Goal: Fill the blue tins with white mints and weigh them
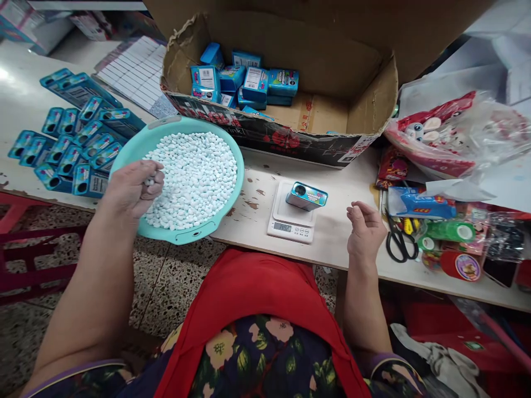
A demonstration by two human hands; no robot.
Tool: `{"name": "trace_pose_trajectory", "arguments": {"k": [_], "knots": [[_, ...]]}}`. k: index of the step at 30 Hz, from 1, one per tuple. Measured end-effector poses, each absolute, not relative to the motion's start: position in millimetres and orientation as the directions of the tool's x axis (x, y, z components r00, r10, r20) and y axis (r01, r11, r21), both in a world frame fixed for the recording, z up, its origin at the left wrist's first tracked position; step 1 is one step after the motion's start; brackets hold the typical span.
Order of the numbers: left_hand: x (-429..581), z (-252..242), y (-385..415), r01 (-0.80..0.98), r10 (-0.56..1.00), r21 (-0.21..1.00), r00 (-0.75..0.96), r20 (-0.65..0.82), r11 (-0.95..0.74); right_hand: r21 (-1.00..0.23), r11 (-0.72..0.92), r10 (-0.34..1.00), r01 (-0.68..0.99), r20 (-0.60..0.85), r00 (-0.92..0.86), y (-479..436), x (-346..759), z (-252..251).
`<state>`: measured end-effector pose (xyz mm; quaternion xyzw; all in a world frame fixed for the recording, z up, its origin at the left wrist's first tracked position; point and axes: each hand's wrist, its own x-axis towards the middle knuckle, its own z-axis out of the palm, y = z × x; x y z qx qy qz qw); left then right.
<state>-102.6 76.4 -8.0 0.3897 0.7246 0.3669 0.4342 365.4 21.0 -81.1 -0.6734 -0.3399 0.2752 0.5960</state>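
Note:
My left hand (139,188) is closed around several small white candies (150,180), over the left side of a turquoise basin (227,213). The basin holds a broad heap of the same white candies (194,177). To its right lies a small white digital scale (290,221) with a lit display. On the scale stands a blue tin (306,196) with a round dark opening in its top. My right hand (367,228) is to the right of the scale, apart from it, its fingers curled in towards the thumb. Nothing shows between them.
Several blue tins (78,138) with round openings stand left of the basin. A cardboard box (332,110) behind holds more blue tins (253,80). Black scissors (400,243), a green tape roll (454,231) and plastic-wrapped goods (456,132) crowd the right. The table's front edge is close to my red apron (261,282).

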Motion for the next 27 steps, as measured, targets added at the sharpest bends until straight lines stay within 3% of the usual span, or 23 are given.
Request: {"name": "trace_pose_trajectory", "arguments": {"k": [6,12,15,18,22,24,27], "knots": [[-90,0,91,0.477,0.936,0.807,-0.137,-0.325,0.35,-0.995,-0.03,0.831,0.09,0.025,0.556,25,355,-80],[9,33,123,0.427,0.898,0.9,0.356,-0.259,0.09,-0.995,-0.044,0.852,0.087,0.008,0.523,26,343,-81],[71,37,133,0.446,0.837,0.894,0.508,-0.206,-0.05,-0.996,-0.041,0.857,0.076,0.005,0.516,20,342,-76],[113,32,138,0.541,0.773,0.797,0.615,-0.157,-0.269,-0.996,-0.05,0.852,0.067,-0.007,0.524,10,351,-76],[135,25,138,0.617,0.656,0.538,0.74,-0.149,-0.574,-0.995,-0.079,0.82,0.054,-0.034,0.571,-5,373,-84],[137,24,137,0.615,0.618,0.455,0.769,-0.165,-0.644,-0.995,-0.087,0.802,0.049,-0.041,0.596,-10,382,-88],[136,24,136,0.593,0.589,0.424,0.793,-0.156,-0.685,-0.995,-0.095,0.781,0.041,-0.048,0.622,-14,389,-91]]}}
